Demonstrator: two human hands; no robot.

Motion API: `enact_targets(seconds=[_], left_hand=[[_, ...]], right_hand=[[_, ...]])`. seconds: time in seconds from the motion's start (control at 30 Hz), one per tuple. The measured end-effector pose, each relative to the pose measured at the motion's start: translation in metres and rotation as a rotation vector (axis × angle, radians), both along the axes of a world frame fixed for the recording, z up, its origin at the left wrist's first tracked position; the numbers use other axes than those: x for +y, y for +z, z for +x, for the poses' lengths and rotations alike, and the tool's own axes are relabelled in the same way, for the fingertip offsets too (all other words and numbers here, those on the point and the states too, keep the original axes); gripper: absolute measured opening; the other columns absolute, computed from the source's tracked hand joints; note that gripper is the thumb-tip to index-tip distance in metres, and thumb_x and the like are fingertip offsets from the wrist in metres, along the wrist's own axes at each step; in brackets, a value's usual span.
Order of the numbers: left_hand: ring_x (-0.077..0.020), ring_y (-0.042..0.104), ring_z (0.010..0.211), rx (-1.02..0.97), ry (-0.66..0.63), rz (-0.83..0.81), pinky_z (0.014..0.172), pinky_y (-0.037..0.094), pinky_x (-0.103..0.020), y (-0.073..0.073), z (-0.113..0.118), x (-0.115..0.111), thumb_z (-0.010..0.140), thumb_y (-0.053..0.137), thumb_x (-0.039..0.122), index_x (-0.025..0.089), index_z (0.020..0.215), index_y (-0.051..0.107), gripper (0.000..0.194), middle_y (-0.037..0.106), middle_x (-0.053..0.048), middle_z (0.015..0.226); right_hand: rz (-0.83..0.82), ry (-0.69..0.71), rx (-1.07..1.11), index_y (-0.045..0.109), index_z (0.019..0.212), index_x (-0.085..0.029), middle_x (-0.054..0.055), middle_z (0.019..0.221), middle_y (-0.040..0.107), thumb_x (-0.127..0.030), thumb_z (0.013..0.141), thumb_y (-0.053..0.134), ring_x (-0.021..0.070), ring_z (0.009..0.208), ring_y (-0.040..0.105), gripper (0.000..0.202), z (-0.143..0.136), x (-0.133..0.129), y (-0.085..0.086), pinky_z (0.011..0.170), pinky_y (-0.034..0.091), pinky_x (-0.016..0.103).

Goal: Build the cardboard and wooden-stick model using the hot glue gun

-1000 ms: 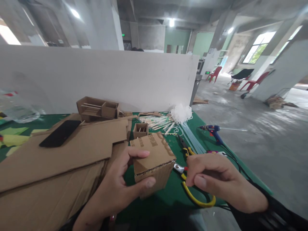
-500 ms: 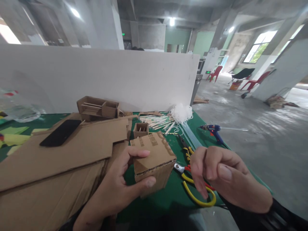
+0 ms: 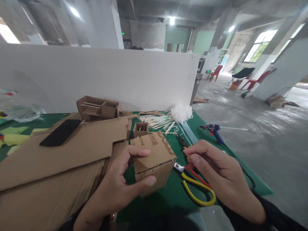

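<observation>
My left hand (image 3: 127, 173) grips a small cardboard box (image 3: 154, 157), thumb on the near side and fingers on the top. Printed marks and a torn, corrugated edge show on the box. To its right, my right hand (image 3: 216, 170) hovers over the tools, thumb and index finger nearly together; whether something small is between them is too unclear to tell. Under and beside that hand lie yellow-and-red handled scissors (image 3: 199, 192) and black-jawed pliers (image 3: 183, 141) with yellow grips, partly hidden.
Cardboard sheets (image 3: 72, 154) bearing a black phone (image 3: 60, 132) cover the left. Behind stand a compartmented cardboard box (image 3: 97, 108) and a smaller one (image 3: 141, 129). Sticks (image 3: 156, 121), white stringy material (image 3: 181, 113) and a blue glue gun (image 3: 214, 130) lie farther back, before a white panel (image 3: 108, 78).
My right hand has turned and shifted slightly, its thumb and index finger now extended toward the box. My left hand and the box have hardly moved.
</observation>
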State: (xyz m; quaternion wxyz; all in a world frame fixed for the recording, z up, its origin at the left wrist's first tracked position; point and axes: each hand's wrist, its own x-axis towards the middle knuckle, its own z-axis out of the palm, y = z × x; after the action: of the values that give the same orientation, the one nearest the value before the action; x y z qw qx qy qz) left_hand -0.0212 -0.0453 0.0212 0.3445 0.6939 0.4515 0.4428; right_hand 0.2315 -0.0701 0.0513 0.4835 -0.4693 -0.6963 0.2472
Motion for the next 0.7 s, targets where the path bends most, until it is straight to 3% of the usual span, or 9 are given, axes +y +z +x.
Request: enact_targets(seconds=[0.17, 0.3, 0.57, 0.7], left_hand=[[-0.0214, 0.065, 0.096, -0.020, 0.010, -0.025, 0.086, 0.054, -0.032, 0.003, 0.004, -0.003, 0.074, 0.078, 0.037, 0.025, 0.107, 0.059, 0.040, 0.066, -0.004, 0.104], [-0.0212, 0.065, 0.096, -0.030, 0.013, -0.027, 0.085, 0.055, -0.031, 0.004, 0.004, -0.004, 0.074, 0.078, 0.036, 0.026, 0.106, 0.060, 0.039, 0.066, -0.003, 0.104], [-0.0235, 0.066, 0.099, -0.030, 0.014, -0.034, 0.085, 0.056, -0.033, 0.004, 0.003, -0.003, 0.073, 0.079, 0.036, 0.025, 0.107, 0.061, 0.041, 0.068, -0.005, 0.106], [-0.0232, 0.066, 0.099, -0.039, 0.007, -0.032, 0.088, 0.055, -0.034, 0.005, 0.003, -0.004, 0.074, 0.078, 0.035, 0.026, 0.107, 0.061, 0.038, 0.067, -0.005, 0.106]], right_hand=[[0.064, 0.057, -0.239, 0.066, 0.109, -0.023, 0.002, 0.087, 0.061, -0.023, 0.095, 0.058, 0.0134, 0.074, 0.060, 0.016, 0.000, 0.002, -0.003, 0.066, 0.048, 0.024], [0.017, 0.137, -0.274, 0.066, 0.088, -0.021, 0.003, 0.082, 0.059, -0.023, 0.097, 0.056, 0.0144, 0.072, 0.056, 0.014, 0.000, 0.001, -0.004, 0.063, 0.044, 0.027], [-0.146, 0.409, 0.023, 0.067, 0.084, -0.022, 0.001, 0.077, 0.059, -0.031, 0.099, 0.055, 0.0131, 0.070, 0.053, 0.021, 0.007, -0.006, 0.010, 0.063, 0.041, 0.027], [-0.125, 0.443, 0.167, 0.069, 0.084, -0.024, 0.001, 0.074, 0.056, -0.037, 0.097, 0.058, 0.0145, 0.070, 0.052, 0.021, 0.008, -0.009, 0.013, 0.063, 0.042, 0.028]])
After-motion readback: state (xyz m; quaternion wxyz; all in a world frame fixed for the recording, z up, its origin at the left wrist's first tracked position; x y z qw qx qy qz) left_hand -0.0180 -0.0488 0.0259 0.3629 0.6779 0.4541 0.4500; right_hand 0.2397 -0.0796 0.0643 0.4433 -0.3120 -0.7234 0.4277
